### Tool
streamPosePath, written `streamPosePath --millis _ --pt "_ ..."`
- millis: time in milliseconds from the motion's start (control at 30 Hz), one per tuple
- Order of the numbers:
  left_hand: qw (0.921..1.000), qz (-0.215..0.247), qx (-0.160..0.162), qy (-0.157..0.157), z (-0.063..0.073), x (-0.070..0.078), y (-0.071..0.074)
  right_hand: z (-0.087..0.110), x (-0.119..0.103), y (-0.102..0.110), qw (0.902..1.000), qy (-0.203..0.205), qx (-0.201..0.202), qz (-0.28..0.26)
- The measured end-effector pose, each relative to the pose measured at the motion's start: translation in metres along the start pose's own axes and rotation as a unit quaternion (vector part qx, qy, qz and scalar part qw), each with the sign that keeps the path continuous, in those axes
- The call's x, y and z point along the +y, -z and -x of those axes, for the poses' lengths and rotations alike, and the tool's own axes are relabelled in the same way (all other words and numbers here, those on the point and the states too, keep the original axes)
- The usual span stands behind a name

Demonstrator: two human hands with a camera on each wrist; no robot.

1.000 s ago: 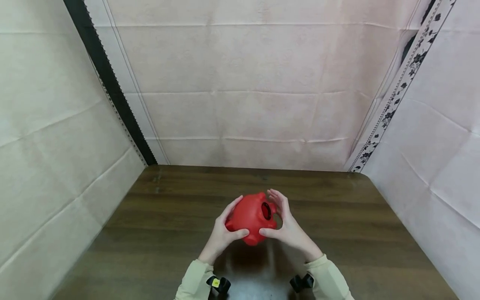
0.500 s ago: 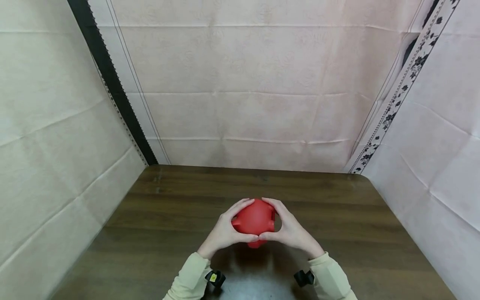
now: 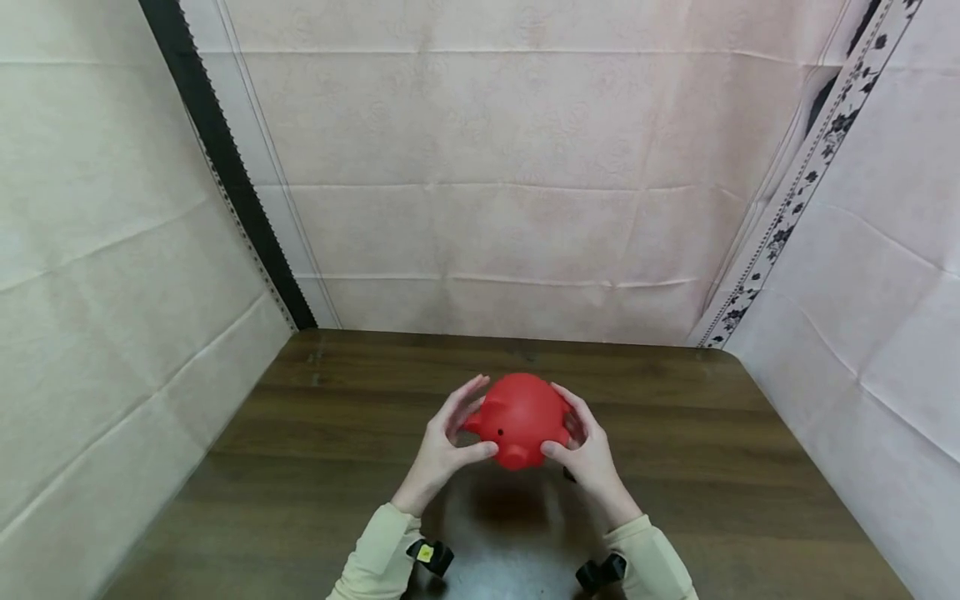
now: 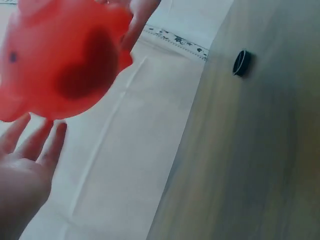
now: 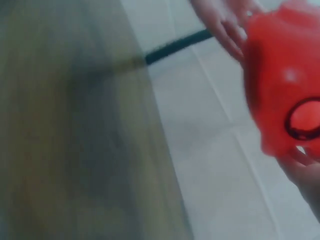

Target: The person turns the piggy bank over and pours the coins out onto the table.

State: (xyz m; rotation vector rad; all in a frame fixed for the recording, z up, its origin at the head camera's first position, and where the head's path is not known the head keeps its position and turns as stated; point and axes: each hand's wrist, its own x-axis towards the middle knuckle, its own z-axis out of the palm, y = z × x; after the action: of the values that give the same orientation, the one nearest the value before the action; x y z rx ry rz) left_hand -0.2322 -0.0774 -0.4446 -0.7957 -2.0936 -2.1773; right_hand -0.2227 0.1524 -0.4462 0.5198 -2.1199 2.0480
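A red piggy bank (image 3: pixel 522 421) is held up in front of me above the wooden table, its snout and one eye turned toward me. My left hand (image 3: pixel 442 450) grips its left side, with the thumb on the front and the fingers behind. On the other side my right hand (image 3: pixel 591 458) holds it likewise, the thumb near the snout. The right wrist view shows a round, dark-rimmed hole (image 5: pixel 305 119) in the pig's body. A dark patch (image 4: pixel 87 65) shows on the red body in the left wrist view.
A small black round cap (image 4: pixel 242 63) lies on the wooden table (image 3: pixel 360 433), mostly hidden by my right hand in the head view. Pale cloth walls (image 3: pixel 480 233) enclose the table at the back and both sides.
Both hands have turned the piggy bank. Its hole faced right a second ago, then its smooth body showed, and now its face points toward me. It has also moved slightly away from me.
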Motion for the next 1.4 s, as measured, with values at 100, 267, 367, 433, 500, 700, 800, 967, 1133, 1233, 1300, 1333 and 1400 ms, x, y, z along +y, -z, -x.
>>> streamPosePath --millis 100,267,367,433,500,700,800,967,1133,1233,1300,1333,1400 --pt "0.9999 0.009 -0.004 0.01 0.0 0.0 -0.007 0.003 0.002 -0.008 0.9978 -0.01 0.017 -0.063" --pt "0.9991 0.011 0.028 0.029 0.002 0.001 -0.013 0.006 0.007 -0.015 0.9952 -0.028 0.009 -0.093" --pt "0.9988 -0.004 0.039 0.028 0.004 0.0 -0.011 0.004 0.007 -0.014 0.9977 -0.03 -0.018 -0.059" --pt "0.9985 -0.018 0.044 0.028 0.005 -0.001 -0.009 0.002 0.005 -0.011 0.9991 -0.018 -0.039 0.002" --pt "0.9983 -0.029 0.044 0.025 0.006 -0.001 -0.008 0.0 0.001 -0.007 0.995 0.003 -0.058 0.081" --pt "0.9956 -0.092 0.013 0.011 0.005 0.002 -0.01 -0.006 -0.019 -0.002 0.9609 0.047 -0.139 0.235" --pt "0.9919 -0.127 -0.001 0.006 0.006 0.003 -0.013 -0.005 -0.022 -0.004 0.947 0.054 -0.167 0.269" --pt "0.9889 -0.148 -0.005 0.003 0.008 0.002 -0.015 0.0 -0.016 -0.008 0.9322 0.074 -0.166 0.313" --pt "0.9893 -0.145 -0.011 -0.017 0.006 0.006 -0.014 0.0 -0.013 -0.009 0.9401 0.116 -0.117 0.298" --pt "0.9931 -0.112 -0.029 -0.02 0.006 0.008 -0.012 0.002 -0.014 -0.008 0.9621 0.106 -0.075 0.239" --pt "0.9948 -0.089 -0.046 -0.018 0.007 0.009 -0.01 0.004 -0.014 -0.007 0.9787 0.084 -0.06 0.177" --pt "0.9954 -0.079 -0.053 -0.013 0.007 0.009 -0.009 0.005 -0.014 -0.006 0.9848 0.075 -0.058 0.146" --pt "0.9961 -0.06 -0.065 -0.006 0.007 0.009 -0.008 0.007 -0.014 -0.006 0.993 0.054 -0.064 0.084"
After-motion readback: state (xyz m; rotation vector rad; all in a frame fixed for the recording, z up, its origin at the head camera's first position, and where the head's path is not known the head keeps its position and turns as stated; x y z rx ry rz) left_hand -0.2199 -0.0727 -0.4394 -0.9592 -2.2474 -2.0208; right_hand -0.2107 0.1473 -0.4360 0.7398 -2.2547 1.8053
